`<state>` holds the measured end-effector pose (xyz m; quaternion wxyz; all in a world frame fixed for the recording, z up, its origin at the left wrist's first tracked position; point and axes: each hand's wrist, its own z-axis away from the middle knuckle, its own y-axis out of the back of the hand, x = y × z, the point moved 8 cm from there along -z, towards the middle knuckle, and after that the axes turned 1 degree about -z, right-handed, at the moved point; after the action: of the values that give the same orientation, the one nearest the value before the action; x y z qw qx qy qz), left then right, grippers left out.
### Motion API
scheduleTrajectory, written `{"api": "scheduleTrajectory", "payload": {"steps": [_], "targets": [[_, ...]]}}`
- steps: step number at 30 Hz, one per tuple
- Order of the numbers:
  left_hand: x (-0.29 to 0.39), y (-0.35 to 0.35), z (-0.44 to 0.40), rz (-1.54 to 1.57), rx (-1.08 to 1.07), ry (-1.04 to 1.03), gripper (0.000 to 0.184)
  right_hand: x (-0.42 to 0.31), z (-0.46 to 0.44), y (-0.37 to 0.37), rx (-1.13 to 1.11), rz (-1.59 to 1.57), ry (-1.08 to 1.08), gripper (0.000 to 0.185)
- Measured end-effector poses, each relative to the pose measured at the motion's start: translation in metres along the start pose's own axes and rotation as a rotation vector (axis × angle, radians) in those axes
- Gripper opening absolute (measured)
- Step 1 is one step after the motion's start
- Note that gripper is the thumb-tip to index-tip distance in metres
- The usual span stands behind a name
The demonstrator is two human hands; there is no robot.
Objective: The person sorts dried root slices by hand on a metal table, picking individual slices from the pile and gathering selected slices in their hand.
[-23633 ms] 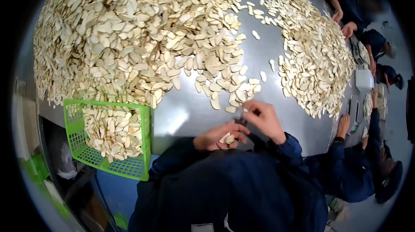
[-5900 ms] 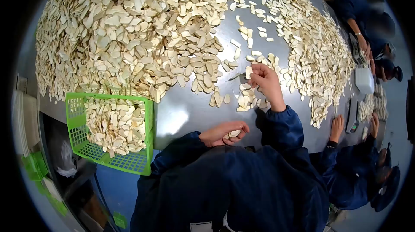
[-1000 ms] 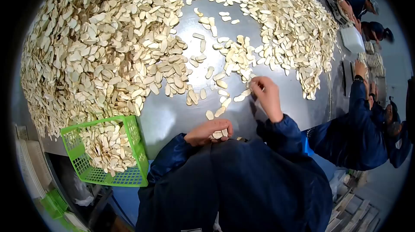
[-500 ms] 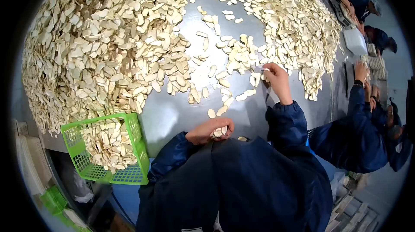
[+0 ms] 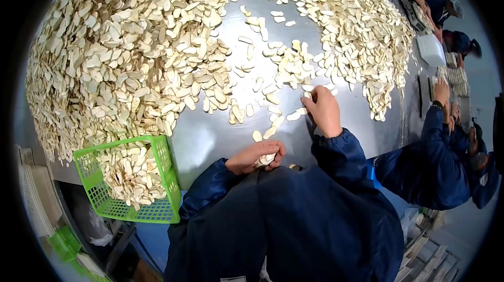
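Several pale dried slices [image 5: 266, 159] are cupped in my left hand [image 5: 254, 157], close to my body at the near edge of the metal table [image 5: 199, 150]. My right hand [image 5: 323, 108] is further out over the table, thumb and forefinger near loose slices [image 5: 308, 88]; whether one is pinched between them is hidden. Beyond it lies a small cluster of slices [image 5: 294, 65]. A large heap of slices [image 5: 115, 61] covers the left of the table, and another heap [image 5: 362, 40] lies at the right.
A green basket [image 5: 173, 195] holding slices stands at the table's left front corner. Along the right side, co-workers in dark blue sit or stand; one co-worker's hand [image 5: 441, 91] is near white trays [image 5: 458, 80]. A white container [image 5: 431, 50] and a scale [image 5: 412, 13] are there too.
Over the last half second my right hand has moved slightly left and nearer to me. My left hand stays in place with its slices. Earlier, the view shifted relative to the table.
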<state>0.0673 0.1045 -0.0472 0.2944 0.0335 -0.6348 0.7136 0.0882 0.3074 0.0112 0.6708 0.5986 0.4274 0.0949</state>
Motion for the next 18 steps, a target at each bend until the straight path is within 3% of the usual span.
{"api": "scheduleTrajectory", "payload": {"steps": [2, 6, 9, 10, 12, 14, 16, 18], "targets": [[0.000, 0.000, 0.000, -0.001, -0.003, -0.010, 0.024, -0.004, -0.001, -0.007, -0.012, -0.087, 0.097, 0.024], [0.003, -0.001, 0.002, -0.019, 0.033, -0.016, 0.029, -0.002, 0.002, -0.007, -0.117, -0.182, -0.027, 0.021], [0.002, 0.000, 0.002, 0.034, 0.184, 0.094, 0.034, -0.030, 0.028, -0.005, -0.440, -0.552, -0.071, 0.019], [0.004, -0.004, 0.002, 0.081, 0.210, 0.099, 0.034, -0.041, 0.038, -0.006, -0.562, -0.715, 0.004, 0.018], [0.005, -0.011, 0.003, 0.177, 0.257, 0.108, 0.036, -0.028, 0.027, 0.007, -0.402, -0.621, -0.057, 0.017], [0.004, -0.009, 0.000, 0.036, 0.112, 0.050, 0.036, -0.005, 0.006, 0.017, -0.213, -0.446, -0.105, 0.017], [0.000, -0.003, 0.000, -0.064, -0.066, 0.021, 0.035, 0.014, -0.010, 0.014, -0.052, -0.318, -0.031, 0.015], [-0.007, 0.004, 0.001, -0.094, -0.045, 0.042, 0.033, 0.012, -0.016, 0.011, 0.039, -0.206, 0.064, 0.012]]}}
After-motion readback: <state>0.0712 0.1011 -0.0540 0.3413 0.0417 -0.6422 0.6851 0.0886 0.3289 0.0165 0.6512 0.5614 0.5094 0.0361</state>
